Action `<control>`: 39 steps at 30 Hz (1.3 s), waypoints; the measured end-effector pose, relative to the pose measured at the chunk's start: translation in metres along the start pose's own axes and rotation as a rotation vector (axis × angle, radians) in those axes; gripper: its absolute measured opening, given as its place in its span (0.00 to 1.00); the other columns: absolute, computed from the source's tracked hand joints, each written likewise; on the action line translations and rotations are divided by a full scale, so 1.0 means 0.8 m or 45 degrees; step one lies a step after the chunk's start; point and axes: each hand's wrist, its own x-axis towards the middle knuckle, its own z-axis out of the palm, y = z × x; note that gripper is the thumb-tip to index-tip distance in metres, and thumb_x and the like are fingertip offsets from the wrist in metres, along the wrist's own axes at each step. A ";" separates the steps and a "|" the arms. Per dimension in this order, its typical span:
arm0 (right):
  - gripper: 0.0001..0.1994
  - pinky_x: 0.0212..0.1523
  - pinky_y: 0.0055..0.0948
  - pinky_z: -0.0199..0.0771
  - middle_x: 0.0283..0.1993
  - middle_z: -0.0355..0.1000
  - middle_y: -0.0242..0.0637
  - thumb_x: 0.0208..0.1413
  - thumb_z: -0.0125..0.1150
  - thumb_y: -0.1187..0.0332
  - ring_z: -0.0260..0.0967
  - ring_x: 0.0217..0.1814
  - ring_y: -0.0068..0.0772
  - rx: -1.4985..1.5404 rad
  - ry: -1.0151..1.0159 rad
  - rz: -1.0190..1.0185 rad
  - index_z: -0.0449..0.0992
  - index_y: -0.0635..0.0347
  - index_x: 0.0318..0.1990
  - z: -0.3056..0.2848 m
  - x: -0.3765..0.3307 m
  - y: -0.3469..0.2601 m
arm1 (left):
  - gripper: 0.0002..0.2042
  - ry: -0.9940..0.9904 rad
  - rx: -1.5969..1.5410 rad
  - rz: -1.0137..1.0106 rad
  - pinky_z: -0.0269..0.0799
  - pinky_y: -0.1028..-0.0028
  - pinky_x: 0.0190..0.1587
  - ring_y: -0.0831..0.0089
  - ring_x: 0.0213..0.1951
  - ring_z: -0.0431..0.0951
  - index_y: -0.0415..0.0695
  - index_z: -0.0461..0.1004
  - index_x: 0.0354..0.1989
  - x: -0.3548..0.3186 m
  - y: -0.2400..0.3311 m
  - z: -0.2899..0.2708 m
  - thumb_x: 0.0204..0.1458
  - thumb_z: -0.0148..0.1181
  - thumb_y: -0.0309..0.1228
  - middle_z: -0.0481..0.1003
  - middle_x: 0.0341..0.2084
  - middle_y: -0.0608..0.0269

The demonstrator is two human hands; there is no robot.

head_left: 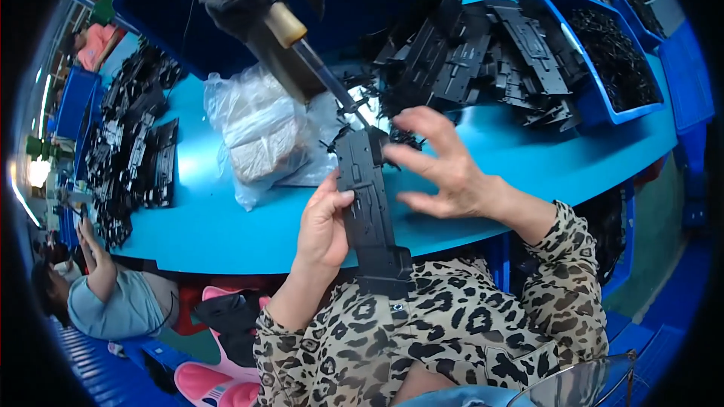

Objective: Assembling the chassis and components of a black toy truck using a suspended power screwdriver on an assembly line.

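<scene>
A long black plastic housing part point(369, 203) is tilted toward me over the table's near edge. My left hand point(326, 222) grips its left side, thumb on the upper face. Beside its right edge is my right hand point(450, 173), fingers spread and holding nothing; whether a fingertip touches the part I cannot tell. Above the far end hangs a powered screwdriver point(286, 24), wrapped in dark cloth, its shaft slanting down to the part. Contact between tip and part cannot be made out. Small black pieces point(407, 139) lie behind the part.
Clear plastic bags point(260, 132) sit on the blue table point(219, 245). Similar black parts are heaped at the back right point(528, 49) and left point(132, 151). A blue bin point(641, 109) of small black pieces stands far right. Another person point(124, 298) sits at left.
</scene>
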 end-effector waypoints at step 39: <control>0.06 0.21 0.14 0.63 0.33 0.66 0.32 0.44 0.51 0.78 0.63 0.21 0.14 0.562 0.281 0.909 0.69 0.66 0.32 0.017 -0.008 0.035 | 0.25 0.133 0.131 0.138 0.71 0.73 0.38 0.72 0.35 0.72 0.39 0.49 0.50 0.002 -0.022 0.006 0.43 0.50 0.17 0.69 0.35 0.56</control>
